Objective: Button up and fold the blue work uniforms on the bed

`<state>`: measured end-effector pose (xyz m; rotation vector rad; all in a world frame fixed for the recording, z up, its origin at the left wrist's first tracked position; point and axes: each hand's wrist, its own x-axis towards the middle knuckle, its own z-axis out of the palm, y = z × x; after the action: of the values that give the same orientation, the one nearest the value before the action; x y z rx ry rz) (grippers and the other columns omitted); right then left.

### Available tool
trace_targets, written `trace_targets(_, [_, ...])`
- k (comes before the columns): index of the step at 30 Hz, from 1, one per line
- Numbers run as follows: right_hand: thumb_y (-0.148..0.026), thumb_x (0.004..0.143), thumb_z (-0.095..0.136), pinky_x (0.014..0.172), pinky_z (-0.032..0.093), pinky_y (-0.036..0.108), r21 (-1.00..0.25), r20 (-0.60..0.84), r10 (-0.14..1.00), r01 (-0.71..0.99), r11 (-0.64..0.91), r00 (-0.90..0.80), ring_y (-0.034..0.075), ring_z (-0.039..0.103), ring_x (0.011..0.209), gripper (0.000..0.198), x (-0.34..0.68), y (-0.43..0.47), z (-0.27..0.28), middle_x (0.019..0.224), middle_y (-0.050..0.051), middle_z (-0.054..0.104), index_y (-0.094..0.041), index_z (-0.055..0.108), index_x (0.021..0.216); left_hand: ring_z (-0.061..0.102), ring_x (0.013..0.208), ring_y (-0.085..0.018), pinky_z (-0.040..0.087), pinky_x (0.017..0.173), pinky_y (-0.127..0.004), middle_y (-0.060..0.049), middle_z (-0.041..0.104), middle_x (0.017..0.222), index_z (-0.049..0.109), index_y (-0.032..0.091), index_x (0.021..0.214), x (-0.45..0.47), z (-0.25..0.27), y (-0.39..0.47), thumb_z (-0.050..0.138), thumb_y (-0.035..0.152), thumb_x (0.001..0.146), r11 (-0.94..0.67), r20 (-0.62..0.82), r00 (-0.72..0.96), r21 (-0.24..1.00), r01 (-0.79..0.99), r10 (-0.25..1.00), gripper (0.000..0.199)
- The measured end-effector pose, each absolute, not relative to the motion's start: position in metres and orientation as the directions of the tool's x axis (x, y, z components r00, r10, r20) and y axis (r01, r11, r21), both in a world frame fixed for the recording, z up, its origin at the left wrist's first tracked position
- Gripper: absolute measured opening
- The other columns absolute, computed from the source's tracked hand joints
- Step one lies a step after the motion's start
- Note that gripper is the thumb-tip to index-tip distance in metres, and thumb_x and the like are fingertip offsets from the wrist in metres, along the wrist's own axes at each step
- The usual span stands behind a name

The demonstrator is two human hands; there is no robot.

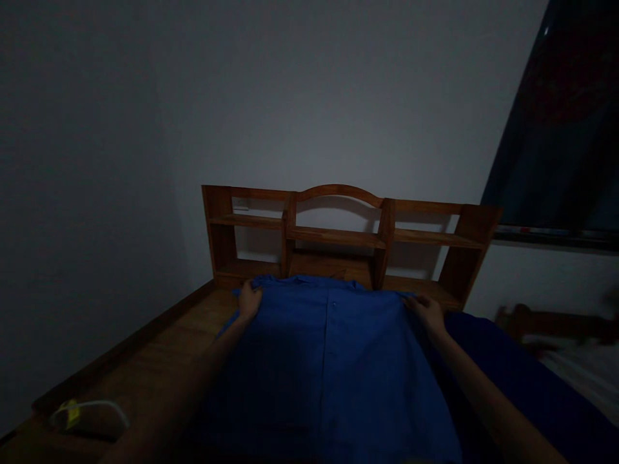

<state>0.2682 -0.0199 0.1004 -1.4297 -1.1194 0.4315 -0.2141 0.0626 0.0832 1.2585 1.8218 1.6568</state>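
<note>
A blue button-front shirt (290,348) is spread before me, its button strip running down the middle and one button showing near the top. My left hand (250,300) pinches the shirt's upper left edge, fingers closed on the cloth. At the upper right edge, my right hand (426,313) grips the fabric between thumb and fingers. The cloth looks stretched between both hands. Its lower part fades into shadow at the bottom of the view.
Behind the shirt stands a wooden headboard shelf (338,238) against a pale wall. Dark blue cloth (512,380) lies to the right. At lower left, a white cord (104,404) and a small yellow item (71,412) rest near the wooden board's edge (120,348).
</note>
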Motion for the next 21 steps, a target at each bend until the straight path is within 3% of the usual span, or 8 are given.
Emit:
trace_targets(2, [-0.035,0.062,0.066,0.092,0.043,0.045,-0.898,0.335,0.811,0.423,0.12,0.48,0.034,0.053,0.108,0.032,0.261,-0.018,0.095,0.097,0.014,0.063,-0.014,0.059,0.085,0.037,0.126,-0.03,0.033,0.103,-0.041,-0.021,0.039,0.132,0.039,0.006,0.125,-0.199,0.086,0.057,0.06,0.015,0.07,-0.171,0.424,-0.512,0.866,0.469,0.747,0.06])
trace_targets(4, [-0.033,0.062,0.067,0.099,0.036,0.047,-0.86,0.377,0.79,0.499,0.106,0.483,0.036,0.043,0.119,0.043,0.249,-0.021,0.092,0.115,0.018,0.055,-0.011,0.059,0.098,0.03,0.131,-0.028,0.029,0.106,-0.041,-0.02,0.028,0.139,0.033,0.007,0.131,-0.18,0.091,0.042,0.058,0.016,0.071,-0.31,0.624,-0.39,0.723,0.618,0.677,0.066])
trace_targets(6, [-0.035,0.068,0.062,0.102,0.031,0.046,-0.741,0.518,0.75,0.653,0.154,0.411,0.034,0.036,0.125,0.052,0.229,-0.031,0.094,0.131,0.018,0.042,-0.011,0.054,0.114,0.042,0.122,-0.023,0.034,0.101,-0.037,-0.014,0.04,0.131,0.042,0.013,0.126,-0.155,0.093,0.024,0.052,0.019,0.078,-0.471,0.721,-0.108,0.55,0.69,0.684,0.05])
trace_targets(7, [-0.035,0.074,0.058,0.101,0.032,0.044,-0.652,0.594,0.736,0.731,0.205,0.324,0.031,0.038,0.124,0.05,0.217,-0.037,0.097,0.133,0.016,0.04,-0.013,0.052,0.118,0.052,0.109,-0.02,0.039,0.095,-0.033,-0.011,0.052,0.119,0.05,0.016,0.117,-0.142,0.092,0.014,0.048,0.022,0.081,-0.528,0.675,0.066,0.507,0.681,0.734,0.037])
trace_targets(9, [-0.033,0.083,0.047,0.096,0.038,0.039,-0.489,0.657,0.751,0.795,0.36,0.064,0.025,0.048,0.112,0.035,0.189,-0.049,0.102,0.124,0.011,0.048,-0.018,0.055,0.113,0.061,0.081,-0.018,0.046,0.077,-0.028,-0.006,0.063,0.088,0.062,0.018,0.092,-0.116,0.084,-0.001,0.046,0.034,0.084,-0.533,0.43,0.338,0.499,0.683,0.837,0.024])
trace_targets(12, [-0.025,0.087,0.042,0.081,0.044,0.03,-0.473,0.532,0.783,0.654,0.59,-0.322,0.018,0.057,0.09,0.022,0.148,-0.063,0.099,0.097,0.005,0.06,-0.02,0.062,0.094,0.059,0.064,-0.019,0.043,0.061,-0.027,-0.006,0.062,0.066,0.064,0.015,0.071,-0.086,0.058,-0.007,0.054,0.053,0.075,-0.409,0.146,0.388,0.476,0.778,0.91,0.039])
trace_targets(16, [-0.018,0.083,0.046,0.072,0.044,0.027,-0.603,0.413,0.793,0.518,0.606,-0.447,0.016,0.058,0.078,0.017,0.124,-0.065,0.067,0.084,0.003,0.062,-0.02,0.063,0.084,0.058,0.065,-0.017,0.038,0.058,-0.024,-0.006,0.064,0.068,0.066,0.015,0.069,-0.076,0.023,0.006,0.052,0.055,0.077,-0.411,0.194,0.367,0.553,0.725,0.91,0.044])
trace_targets(21, [-0.015,0.08,0.05,0.067,0.042,0.025,-0.702,0.301,0.819,0.468,0.536,-0.488,0.014,0.057,0.074,0.018,0.13,-0.058,0.041,0.084,0.002,0.063,-0.021,0.067,0.083,0.055,0.06,-0.013,0.036,0.056,-0.02,-0.002,0.063,0.064,0.07,0.013,0.071,-0.087,0.017,0.014,0.048,0.052,0.082,-0.462,0.142,0.569,0.752,0.47,0.81,0.046])
